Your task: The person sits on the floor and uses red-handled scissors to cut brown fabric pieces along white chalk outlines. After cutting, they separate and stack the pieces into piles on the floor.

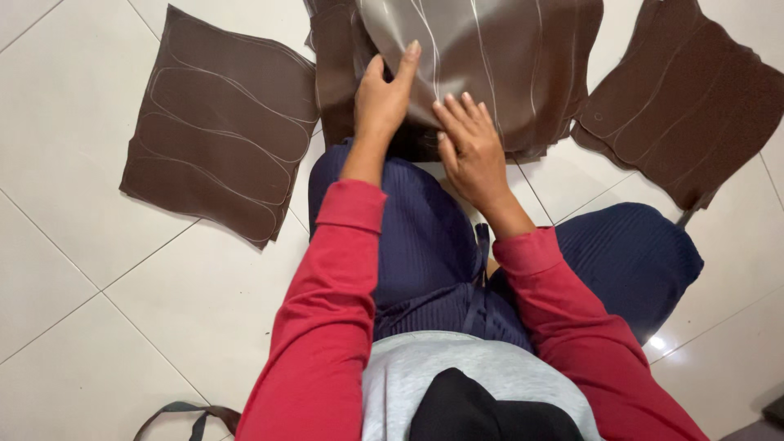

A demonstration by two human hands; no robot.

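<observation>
Three brown sheets (224,122) (one a stack)

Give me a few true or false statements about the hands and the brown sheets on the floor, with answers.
1. Both hands rest on the middle brown sheet. True.
2. The left hand holds scissors. False: it lies bare on the sheet.
3. The left sheet has outlines drawn on it. True.
4. The right hand touches the right sheet. False: it is on the middle one.
5. The floor is carpeted. False: pale tiles.
</observation>
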